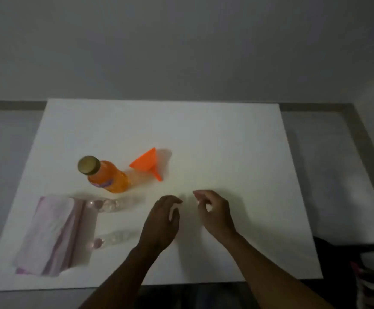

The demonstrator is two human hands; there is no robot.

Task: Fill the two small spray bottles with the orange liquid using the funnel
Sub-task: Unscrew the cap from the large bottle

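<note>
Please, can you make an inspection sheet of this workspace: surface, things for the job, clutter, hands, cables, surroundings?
Surface: white sheet covering a grey table.
Job's things: orange drink bottle upright, cap on; orange funnel lying on its side just right of it; two clear spray bottles lying down, one below the drink bottle, one nearer the person.
Clutter: folded pink and white cloth at the sheet's left.
Hands: left hand and right hand over the sheet, fingers curled, holding nothing visible.
Cables: nothing seen.
Surroundings: plain grey wall; dark unclear items at lower right.
</note>
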